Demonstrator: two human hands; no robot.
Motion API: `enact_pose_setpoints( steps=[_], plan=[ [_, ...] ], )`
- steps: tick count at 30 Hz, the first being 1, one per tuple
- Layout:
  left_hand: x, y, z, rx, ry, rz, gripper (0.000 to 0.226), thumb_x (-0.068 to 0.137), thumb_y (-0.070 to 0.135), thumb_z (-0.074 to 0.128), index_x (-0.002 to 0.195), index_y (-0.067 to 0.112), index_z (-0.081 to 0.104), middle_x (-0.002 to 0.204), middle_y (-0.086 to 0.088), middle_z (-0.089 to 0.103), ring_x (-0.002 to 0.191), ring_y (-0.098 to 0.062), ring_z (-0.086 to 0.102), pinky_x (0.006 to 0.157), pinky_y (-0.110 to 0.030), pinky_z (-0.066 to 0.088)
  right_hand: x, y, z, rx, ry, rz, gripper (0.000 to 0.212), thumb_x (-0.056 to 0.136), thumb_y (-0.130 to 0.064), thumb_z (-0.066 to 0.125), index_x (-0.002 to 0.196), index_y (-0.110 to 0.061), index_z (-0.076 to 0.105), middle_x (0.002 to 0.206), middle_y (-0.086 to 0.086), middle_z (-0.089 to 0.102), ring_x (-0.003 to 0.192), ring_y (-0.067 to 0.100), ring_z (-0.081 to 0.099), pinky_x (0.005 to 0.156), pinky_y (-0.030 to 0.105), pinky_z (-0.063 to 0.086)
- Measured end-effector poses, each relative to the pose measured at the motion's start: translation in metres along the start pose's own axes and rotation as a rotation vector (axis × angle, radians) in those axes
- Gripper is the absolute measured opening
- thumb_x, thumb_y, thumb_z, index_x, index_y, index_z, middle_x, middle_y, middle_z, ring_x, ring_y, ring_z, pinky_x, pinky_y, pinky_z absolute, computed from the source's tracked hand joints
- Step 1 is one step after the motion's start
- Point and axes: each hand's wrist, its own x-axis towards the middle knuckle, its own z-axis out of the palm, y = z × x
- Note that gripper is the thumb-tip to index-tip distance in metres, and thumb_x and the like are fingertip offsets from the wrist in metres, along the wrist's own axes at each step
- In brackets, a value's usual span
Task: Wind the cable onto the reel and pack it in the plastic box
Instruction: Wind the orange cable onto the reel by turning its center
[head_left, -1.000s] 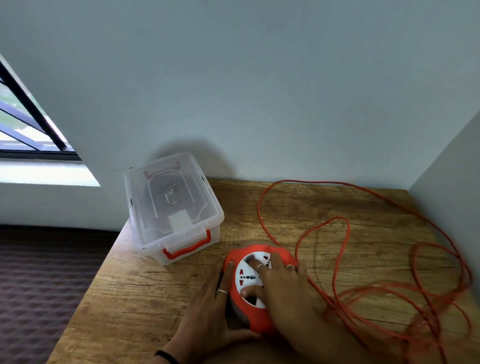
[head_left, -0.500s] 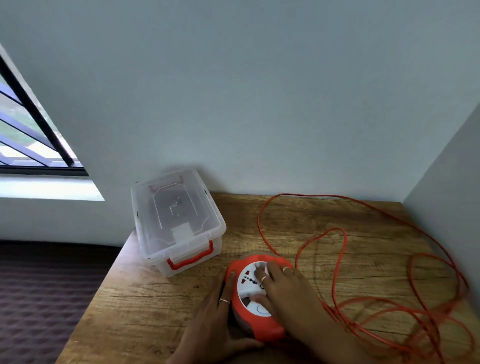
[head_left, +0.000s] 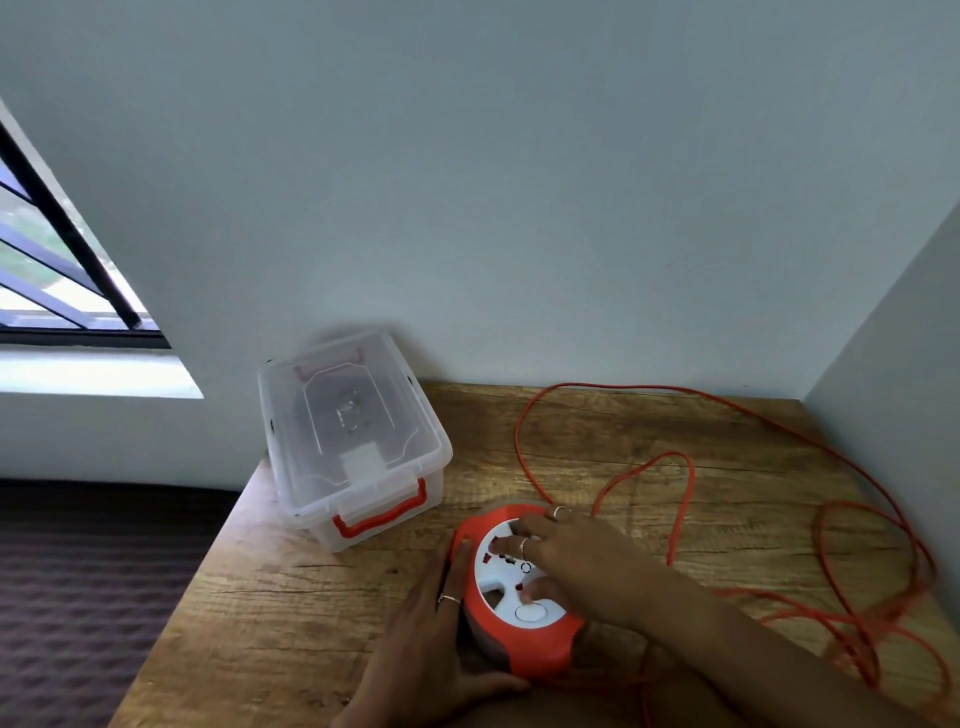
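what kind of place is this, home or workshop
Probably a room in a home, not a workshop: a wooden table pushed into a plain wall corner, a barred window at left, and a dark quilted surface, maybe a bed, beside the table.

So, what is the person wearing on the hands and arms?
Both forearms are bare, with no sleeves in view. The left hand has one thin ring on a finger. The right hand has two thin rings, each on a different finger. No gloves and no watch show.
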Motion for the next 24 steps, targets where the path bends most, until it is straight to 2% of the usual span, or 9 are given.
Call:
enact_pose_setpoints(
  steps=[5, 8, 11, 13, 17, 20, 24],
  plan=[
    [-0.001, 0.001, 0.000, -0.034, 0.007, -0.018, 0.133, 0.051, 0.093, 0.050, 0.128, 0.038, -0.042, 0.134, 0.027, -0.040, 0.133, 0.004, -0.018, 0.109, -0.013, 0.000, 0.000, 0.004, -0.006, -0.002, -0.066, -0.051, 0.057, 0.095, -0.027, 0.051, 0.146, -0.038, 0.027, 0.154, -0.006, 0.025, 0.133, 0.028, 0.031, 0.105, 0.037, 0.032],
    [-0.002, 0.000, 0.001, -0.042, 0.020, -0.012, 0.134, 0.050, 0.095, 0.050, 0.132, 0.037, -0.039, 0.139, 0.025, -0.036, 0.135, 0.004, -0.016, 0.108, -0.011, 0.001, -0.001, 0.007, -0.006, -0.011, -0.091, -0.089, 0.059, 0.095, -0.027, 0.051, 0.144, -0.045, 0.023, 0.155, -0.005, 0.024, 0.138, 0.028, 0.023, 0.108, 0.043, 0.029],
    [-0.002, 0.000, 0.001, -0.051, 0.021, -0.031, 0.136, 0.050, 0.093, 0.052, 0.134, 0.034, -0.037, 0.145, 0.020, -0.031, 0.136, 0.003, -0.011, 0.109, -0.014, 0.004, -0.003, 0.013, -0.006, 0.017, -0.105, -0.123, 0.057, 0.094, -0.023, 0.052, 0.143, -0.045, 0.029, 0.154, -0.004, 0.025, 0.142, 0.026, 0.016, 0.110, 0.042, 0.025],
    [-0.002, 0.001, 0.000, -0.041, 0.019, -0.035, 0.135, 0.050, 0.093, 0.052, 0.134, 0.034, -0.037, 0.147, 0.017, -0.029, 0.135, 0.003, -0.010, 0.110, -0.016, 0.005, -0.003, 0.015, -0.006, 0.051, -0.093, -0.112, 0.060, 0.093, -0.022, 0.053, 0.142, -0.046, 0.028, 0.154, -0.006, 0.025, 0.143, 0.025, 0.014, 0.109, 0.041, 0.023],
    [-0.002, 0.002, 0.000, -0.027, 0.013, -0.038, 0.134, 0.050, 0.094, 0.050, 0.131, 0.037, -0.040, 0.143, 0.019, -0.033, 0.135, 0.003, -0.010, 0.109, -0.014, 0.006, 0.000, 0.015, 0.006, 0.035, -0.052, -0.091, 0.064, 0.092, -0.020, 0.054, 0.143, -0.046, 0.026, 0.154, -0.007, 0.025, 0.138, 0.026, 0.022, 0.105, 0.043, 0.030],
    [-0.002, 0.000, 0.002, -0.025, 0.026, -0.041, 0.135, 0.049, 0.095, 0.049, 0.135, 0.035, -0.036, 0.145, 0.019, -0.030, 0.136, 0.003, -0.008, 0.108, -0.013, 0.007, -0.001, 0.019, 0.013, 0.054, -0.010, -0.083, 0.062, 0.092, -0.022, 0.054, 0.143, -0.045, 0.027, 0.154, -0.009, 0.024, 0.140, 0.025, 0.019, 0.109, 0.042, 0.022],
    [-0.002, 0.001, 0.002, -0.027, 0.024, -0.053, 0.137, 0.049, 0.095, 0.050, 0.137, 0.034, -0.035, 0.148, 0.018, -0.028, 0.135, 0.004, -0.008, 0.108, -0.015, 0.008, -0.002, 0.021, 0.015, 0.089, 0.006, -0.106, 0.060, 0.092, -0.024, 0.054, 0.141, -0.048, 0.029, 0.154, -0.011, 0.026, 0.143, 0.021, 0.013, 0.111, 0.042, 0.020]
  ],
)
